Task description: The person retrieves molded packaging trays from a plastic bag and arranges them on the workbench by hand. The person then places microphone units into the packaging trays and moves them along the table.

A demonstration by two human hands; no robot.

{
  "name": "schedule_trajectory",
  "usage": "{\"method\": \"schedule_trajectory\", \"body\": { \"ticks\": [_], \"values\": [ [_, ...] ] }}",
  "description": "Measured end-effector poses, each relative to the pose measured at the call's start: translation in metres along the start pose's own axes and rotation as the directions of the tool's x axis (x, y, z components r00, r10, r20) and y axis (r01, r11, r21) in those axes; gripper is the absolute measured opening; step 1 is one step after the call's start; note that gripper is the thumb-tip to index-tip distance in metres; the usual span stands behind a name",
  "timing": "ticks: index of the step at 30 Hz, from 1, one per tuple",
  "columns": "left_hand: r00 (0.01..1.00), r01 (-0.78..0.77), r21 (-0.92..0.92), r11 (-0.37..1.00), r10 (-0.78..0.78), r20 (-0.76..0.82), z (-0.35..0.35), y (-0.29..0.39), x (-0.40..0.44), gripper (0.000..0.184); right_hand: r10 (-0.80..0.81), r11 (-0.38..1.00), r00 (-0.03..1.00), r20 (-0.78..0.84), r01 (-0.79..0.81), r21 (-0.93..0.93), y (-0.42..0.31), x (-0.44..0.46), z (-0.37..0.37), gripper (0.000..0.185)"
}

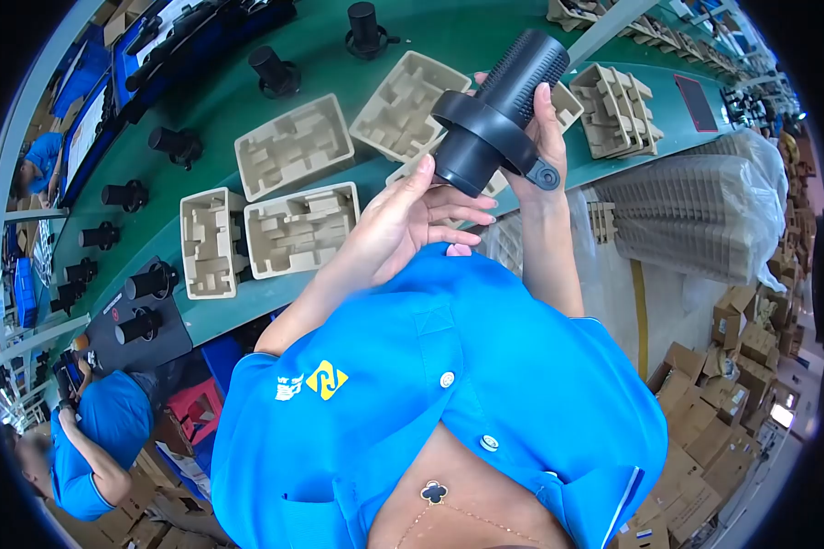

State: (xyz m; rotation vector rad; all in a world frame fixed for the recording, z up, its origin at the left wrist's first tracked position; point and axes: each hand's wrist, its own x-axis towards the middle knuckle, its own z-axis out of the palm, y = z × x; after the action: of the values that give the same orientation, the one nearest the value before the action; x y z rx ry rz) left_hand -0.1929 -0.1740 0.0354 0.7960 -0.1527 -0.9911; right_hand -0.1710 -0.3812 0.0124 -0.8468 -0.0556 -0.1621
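My right hand grips a black ribbed cylinder, tilted with its ribbed end up and to the right. A wide collar circles its middle, and a small round lug sticks out on the right. Just below and left of the smooth lower end is my left hand, its fingers spread and the thumb close to that end; whether it touches I cannot tell. Beneath the hands, a moulded beige tray is partly hidden. More such trays lie left of it, among them one tray with its hollows facing up.
Several similar black cylinders stand along the green bench. Stacked trays and a dark red-edged pad lie at right. Plastic-wrapped tray stacks and cardboard boxes fill the right side. A co-worker sits at lower left.
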Motion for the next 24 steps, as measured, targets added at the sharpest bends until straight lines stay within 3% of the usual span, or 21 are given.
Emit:
{"method": "schedule_trajectory", "body": {
  "ticks": [4,7,10,15,21,24],
  "values": [
    [0.992,-0.096,0.124,0.988,0.105,-0.069,-0.007,0.001,-0.007,0.058,-0.058,0.998,0.998,0.02,0.058,-0.007,0.003,-0.003,0.021,0.06],
    [0.976,-0.15,0.187,0.971,0.175,-0.128,-0.016,0.001,-0.011,0.05,-0.031,0.982,0.986,0.163,0.06,-0.179,0.001,0.0,0.009,0.068],
    [0.945,-0.2,0.31,0.93,0.266,-0.19,-0.015,0.007,-0.016,0.046,-0.052,0.957,0.994,0.098,0.077,-0.281,0.0,-0.005,0.015,0.074],
    [0.875,-0.335,0.405,0.851,0.44,-0.2,-0.019,0.006,-0.019,0.05,-0.068,0.959,0.996,0.054,0.08,-0.273,0.005,-0.007,0.019,0.079],
    [0.771,-0.392,0.643,0.658,0.616,-0.161,-0.023,0.003,-0.019,0.065,-0.067,0.957,0.996,0.052,0.079,-0.279,0.005,-0.011,0.027,0.082],
    [0.675,-0.376,0.802,0.464,0.731,-0.106,-0.022,-0.002,-0.019,0.071,-0.066,0.959,0.996,0.064,0.081,-0.271,0.004,-0.012,0.027,0.082]
  ]
}}
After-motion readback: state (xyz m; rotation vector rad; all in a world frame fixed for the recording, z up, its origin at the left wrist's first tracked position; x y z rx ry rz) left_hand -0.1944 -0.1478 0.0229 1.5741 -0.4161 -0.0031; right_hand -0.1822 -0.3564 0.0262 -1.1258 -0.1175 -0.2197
